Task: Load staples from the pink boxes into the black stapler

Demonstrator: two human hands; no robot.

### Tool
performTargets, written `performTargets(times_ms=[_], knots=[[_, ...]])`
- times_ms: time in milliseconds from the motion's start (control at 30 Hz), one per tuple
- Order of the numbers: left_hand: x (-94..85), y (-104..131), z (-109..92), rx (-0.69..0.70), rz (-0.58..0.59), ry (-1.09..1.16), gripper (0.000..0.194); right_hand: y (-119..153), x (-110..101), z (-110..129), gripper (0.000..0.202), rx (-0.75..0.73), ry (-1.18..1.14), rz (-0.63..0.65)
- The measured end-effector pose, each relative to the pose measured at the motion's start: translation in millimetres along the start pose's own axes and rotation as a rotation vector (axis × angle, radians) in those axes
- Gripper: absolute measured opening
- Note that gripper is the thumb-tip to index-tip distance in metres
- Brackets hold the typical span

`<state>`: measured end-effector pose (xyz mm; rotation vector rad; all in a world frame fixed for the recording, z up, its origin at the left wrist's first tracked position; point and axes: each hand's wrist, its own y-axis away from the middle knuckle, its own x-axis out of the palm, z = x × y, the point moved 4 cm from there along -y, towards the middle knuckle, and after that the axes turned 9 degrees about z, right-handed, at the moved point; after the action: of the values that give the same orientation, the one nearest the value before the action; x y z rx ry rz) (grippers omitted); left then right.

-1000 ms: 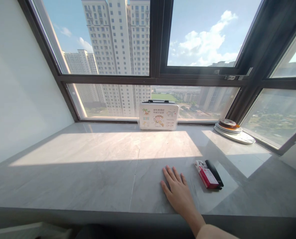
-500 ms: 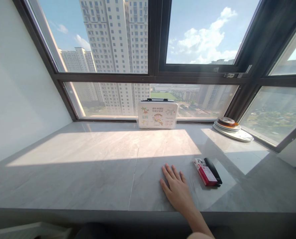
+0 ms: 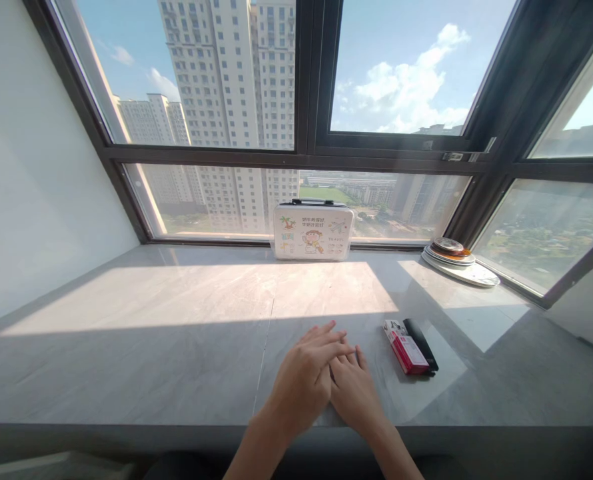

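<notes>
My right hand lies flat on the grey marble-look sill, its fingers stretched forward. Over its fingers reaches my left hand, fingers extended and slanting to the right. Part of my right hand's fingers is hidden beneath it, and I cannot tell how firmly the two touch. Neither hand holds anything visible. Just right of my right hand are a red and white box and, against its right side, a long black object whose kind I cannot make out.
A white case with cartoon prints and a black handle stands upright against the window. In the far right corner sits a stack of round plates or lids. Dark window frames border the sill, with a white wall on the left.
My left hand has come into view from below and laid its fingers over my right hand. My right hand stays flat in place. The view has shifted slightly.
</notes>
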<state>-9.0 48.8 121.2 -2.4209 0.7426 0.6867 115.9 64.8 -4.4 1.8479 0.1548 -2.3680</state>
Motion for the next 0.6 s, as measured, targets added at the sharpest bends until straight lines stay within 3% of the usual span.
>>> performTargets(times_ms=[100,167,233,300,367,500,567,600], knots=[[9.6,6.0,77.5,-0.175,-0.165,-0.002,0.049,2.1,-4.9,1.9,0.057,0.001,-0.052,-0.026],[17.1,13.4,115.5,-0.231,-0.313,0.328,0.042,1.4,-8.6,-0.8,0.056,-0.002,-0.11,-0.04],[25.0,17.8,139.3,-0.258,-0.453,0.772,0.024,-0.4,-11.3,-4.3,0.056,-0.014,-0.225,-0.05],[30.2,16.8,149.0,-0.258,-0.535,1.052,0.014,-1.8,-10.6,-2.3,0.053,-0.051,-0.456,-0.044],[30.9,13.1,150.1,-0.232,-0.572,1.161,0.02,-0.3,-4.5,11.2,0.054,-0.101,-0.843,-0.02],[29.6,11.2,141.6,-0.157,-0.635,1.329,0.035,21.6,20.1,67.4,0.073,-0.089,-1.738,-0.056],[32.1,15.8,130.6,-0.089,-0.675,1.457,0.039,41.4,31.9,98.6,0.075,-0.059,-1.945,-0.027],[35.1,18.9,123.2,-0.05,-0.687,1.552,0.041,51.9,36.7,112.4,0.07,-0.041,-1.998,0.053]])
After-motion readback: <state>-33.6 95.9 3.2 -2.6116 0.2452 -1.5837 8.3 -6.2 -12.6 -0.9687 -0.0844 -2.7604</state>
